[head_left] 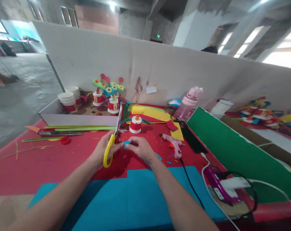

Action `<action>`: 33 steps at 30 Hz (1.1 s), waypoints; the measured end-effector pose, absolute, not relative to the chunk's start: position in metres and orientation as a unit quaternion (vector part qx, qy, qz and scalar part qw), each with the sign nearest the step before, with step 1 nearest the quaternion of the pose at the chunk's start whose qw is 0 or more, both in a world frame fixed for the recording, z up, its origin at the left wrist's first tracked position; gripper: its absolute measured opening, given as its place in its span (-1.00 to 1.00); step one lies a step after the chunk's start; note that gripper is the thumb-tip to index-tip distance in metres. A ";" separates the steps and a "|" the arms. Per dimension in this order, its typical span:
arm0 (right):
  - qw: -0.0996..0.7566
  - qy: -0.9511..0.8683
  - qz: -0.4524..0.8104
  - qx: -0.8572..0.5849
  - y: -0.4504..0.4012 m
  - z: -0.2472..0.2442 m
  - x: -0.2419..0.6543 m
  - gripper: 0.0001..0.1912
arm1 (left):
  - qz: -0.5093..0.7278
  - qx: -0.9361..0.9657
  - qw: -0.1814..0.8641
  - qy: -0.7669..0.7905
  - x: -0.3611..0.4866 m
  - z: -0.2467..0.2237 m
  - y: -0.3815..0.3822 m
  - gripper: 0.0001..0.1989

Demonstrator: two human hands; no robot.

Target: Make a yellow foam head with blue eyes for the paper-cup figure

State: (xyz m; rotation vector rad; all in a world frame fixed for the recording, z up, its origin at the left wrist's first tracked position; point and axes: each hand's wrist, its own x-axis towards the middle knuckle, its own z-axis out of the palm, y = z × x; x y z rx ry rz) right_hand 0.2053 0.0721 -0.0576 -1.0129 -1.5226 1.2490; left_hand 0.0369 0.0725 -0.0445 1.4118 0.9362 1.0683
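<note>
My left hand [102, 148] is closed with a pair of yellow-handled scissors [108, 154] in it, the blades pointing up and away. Its fingertips also reach the edge of a small blue paper piece [126, 144]. Between the thumb and fingers of my right hand [141, 148], that same blue piece is pinched. Just beyond both hands stands a paper-cup figure [136, 124] with a yellow tube head [137, 110] and green folded-paper arms. Small blue paper scraps [158, 156] lie to the right of my right hand.
A pink glue gun [174, 146] and a phone [192, 138] lie at right, near a purple power strip [221, 186] with cables. Blue sheet [140, 199] covers the front. An open box [80, 119] at back left holds cups [69, 102] and finished figures [113, 104]. A craft knife [59, 132] lies left.
</note>
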 end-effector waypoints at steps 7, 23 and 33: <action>0.505 -0.468 0.599 -0.408 0.073 -0.053 0.200 -0.57 | 0.503 0.549 0.524 0.414 0.038 -0.042 0.074 -0.53; 0.692 -0.295 0.558 -0.350 0.079 -0.047 0.207 -0.80 | 0.244 0.821 0.162 0.491 0.032 -0.046 0.064 -0.75; 0.712 -0.300 0.561 -0.297 0.079 -0.045 0.207 -0.81 | 0.086 0.848 0.019 0.522 0.041 -0.043 0.058 -0.72</action>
